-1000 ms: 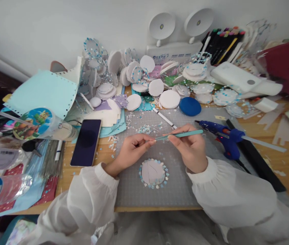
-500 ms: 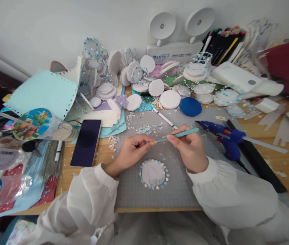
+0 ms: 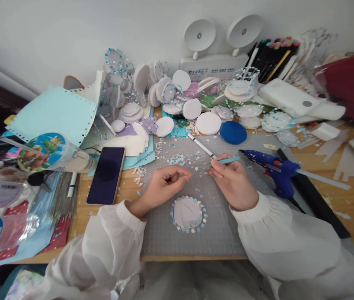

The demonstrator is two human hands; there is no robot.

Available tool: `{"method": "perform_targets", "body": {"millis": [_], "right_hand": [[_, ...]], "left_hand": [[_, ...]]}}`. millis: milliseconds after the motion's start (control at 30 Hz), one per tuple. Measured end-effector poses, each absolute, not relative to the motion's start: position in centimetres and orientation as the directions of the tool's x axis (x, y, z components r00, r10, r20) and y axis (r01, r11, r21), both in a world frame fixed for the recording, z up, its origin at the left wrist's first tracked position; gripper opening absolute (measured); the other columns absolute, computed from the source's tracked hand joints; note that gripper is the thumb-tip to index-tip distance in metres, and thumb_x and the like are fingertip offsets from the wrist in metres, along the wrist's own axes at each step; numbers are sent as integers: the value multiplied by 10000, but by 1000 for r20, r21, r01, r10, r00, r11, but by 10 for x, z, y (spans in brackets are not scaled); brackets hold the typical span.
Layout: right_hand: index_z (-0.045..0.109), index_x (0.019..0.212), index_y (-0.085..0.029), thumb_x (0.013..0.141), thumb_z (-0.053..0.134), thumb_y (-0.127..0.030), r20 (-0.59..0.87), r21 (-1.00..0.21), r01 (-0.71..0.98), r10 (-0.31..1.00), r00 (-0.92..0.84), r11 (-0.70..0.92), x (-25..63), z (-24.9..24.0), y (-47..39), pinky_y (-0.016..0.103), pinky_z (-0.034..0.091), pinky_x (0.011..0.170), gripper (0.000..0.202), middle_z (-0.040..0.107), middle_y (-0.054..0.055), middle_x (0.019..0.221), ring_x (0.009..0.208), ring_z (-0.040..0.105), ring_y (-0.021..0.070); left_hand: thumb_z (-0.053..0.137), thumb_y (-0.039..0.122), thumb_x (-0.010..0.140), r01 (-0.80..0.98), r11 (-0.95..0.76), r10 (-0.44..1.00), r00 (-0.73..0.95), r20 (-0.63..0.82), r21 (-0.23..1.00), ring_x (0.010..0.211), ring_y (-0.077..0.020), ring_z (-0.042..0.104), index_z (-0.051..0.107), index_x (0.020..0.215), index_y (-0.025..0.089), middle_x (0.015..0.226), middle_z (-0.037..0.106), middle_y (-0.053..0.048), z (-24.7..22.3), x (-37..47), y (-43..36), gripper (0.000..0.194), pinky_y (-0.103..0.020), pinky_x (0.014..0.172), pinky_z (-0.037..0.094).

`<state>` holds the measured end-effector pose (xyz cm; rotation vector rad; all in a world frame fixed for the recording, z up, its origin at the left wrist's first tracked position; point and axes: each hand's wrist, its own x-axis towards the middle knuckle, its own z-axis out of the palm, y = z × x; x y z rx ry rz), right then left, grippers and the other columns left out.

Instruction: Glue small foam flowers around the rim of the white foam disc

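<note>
My right hand (image 3: 235, 183) holds a slim teal tool (image 3: 228, 160), perhaps tweezers, between thumb and fingers, its thin end toward the left. Across from it, my left hand (image 3: 167, 185) hovers over the grey cutting mat (image 3: 161, 237) with fingers curled and thumb near the index finger; whether something tiny is between them cannot be made out. Below and between the hands lies a white disc (image 3: 188, 213) ringed with small blue and white flower shapes. Loose tiny flowers (image 3: 178, 159) are scattered beyond the hands, near a white pen (image 3: 201, 145).
A blue glue gun (image 3: 272, 166) lies right of my right hand, beside a black strip (image 3: 317, 200). A phone (image 3: 106, 175) and a plastic cup (image 3: 44, 151) are at left. Many white discs (image 3: 208, 123) and a blue disc (image 3: 233, 132) line the back.
My right hand has drawn back slightly to the right and turned, taking the teal tool's tip away from my left fingertips. My left hand has barely moved.
</note>
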<state>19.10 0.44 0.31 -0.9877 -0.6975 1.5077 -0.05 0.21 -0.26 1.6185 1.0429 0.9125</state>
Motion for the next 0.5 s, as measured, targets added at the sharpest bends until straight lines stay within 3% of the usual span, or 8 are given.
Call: {"method": "perform_targets", "body": {"millis": [367,500], "right_hand": [[548,672,-231,693,765,-351,-114,-929,-351,993,-33,-118,194,-2,5,305,464,592,248,415,-79,475,526,504,126],[602,695,-228,669,785,-344,-36,-955,-294,999,39,-23,195,0,5,318,497,618,218,520,-49,553,625,614,160]], "left_hand": [[583,377,834,178,-96,934,355,27,979,475,-68,313,611,765,140,538,409,48,2,0,2,249,-197,442,244],[555,325,825,158,-105,932,360,42,982,512,-76,357,539,698,151,559,420,43,2,-2,3,216,-193,483,292]]}}
